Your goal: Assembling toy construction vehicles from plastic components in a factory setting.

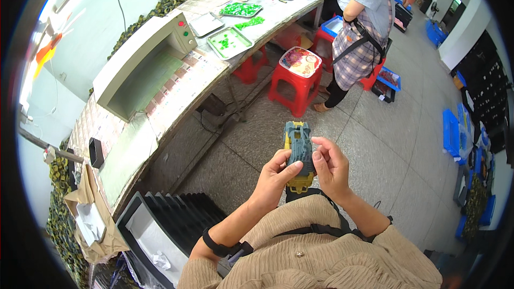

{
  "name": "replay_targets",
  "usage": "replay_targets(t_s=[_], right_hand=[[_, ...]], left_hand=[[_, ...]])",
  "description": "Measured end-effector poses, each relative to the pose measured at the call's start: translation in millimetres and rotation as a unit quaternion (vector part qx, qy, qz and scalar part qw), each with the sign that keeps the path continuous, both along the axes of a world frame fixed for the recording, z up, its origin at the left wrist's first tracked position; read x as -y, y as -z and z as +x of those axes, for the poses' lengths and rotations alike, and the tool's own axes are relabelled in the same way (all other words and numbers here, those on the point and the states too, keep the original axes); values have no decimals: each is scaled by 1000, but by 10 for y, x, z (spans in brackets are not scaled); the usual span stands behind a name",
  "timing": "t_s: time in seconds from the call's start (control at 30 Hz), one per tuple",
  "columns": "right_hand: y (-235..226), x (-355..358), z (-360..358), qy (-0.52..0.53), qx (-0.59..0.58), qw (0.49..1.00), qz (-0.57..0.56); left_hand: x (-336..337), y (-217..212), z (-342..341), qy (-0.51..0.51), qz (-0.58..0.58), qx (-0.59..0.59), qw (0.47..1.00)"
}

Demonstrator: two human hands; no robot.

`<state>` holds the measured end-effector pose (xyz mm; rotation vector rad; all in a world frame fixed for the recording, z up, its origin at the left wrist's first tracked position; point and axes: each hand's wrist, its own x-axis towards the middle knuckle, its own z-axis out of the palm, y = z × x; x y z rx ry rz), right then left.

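Observation:
A blue-grey and yellow plastic toy vehicle (pixel 301 150) is held in front of my body, its long side pointing away from me. My left hand (pixel 276 177) is closed around its left side, with the thumb lying on the top. Beside its right edge is my right hand (pixel 334 172), fingers half curled, thumb and forefinger apart. That thumb tip comes up close to the toy; whether it touches I cannot tell. My palms and the toy's underside are hidden.
Along the left runs a workbench (pixel 184 83) carrying a cream machine housing (pixel 142 64) and metal trays (pixel 230 42) with green pieces. Stacked black trays (pixel 155 230) stand at lower left. Ahead are a red stool (pixel 293 88) and a co-worker (pixel 364 27). Blue crates (pixel 451 134) line the right.

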<state>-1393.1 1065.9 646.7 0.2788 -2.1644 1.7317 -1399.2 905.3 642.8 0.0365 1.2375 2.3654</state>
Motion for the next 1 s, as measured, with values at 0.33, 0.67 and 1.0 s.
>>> replay_targets(t_s=[0.33, 0.67, 1.0], right_hand=[[65, 85, 234, -66, 2, 998, 10], [248, -491, 603, -213, 155, 964, -19], [657, -1138, 986, -311, 283, 907, -13]], left_hand=[[181, 90, 448, -23, 139, 108, 984], [-283, 163, 908, -85, 74, 85, 990], [-1004, 517, 1455, -145, -343, -143, 917]])
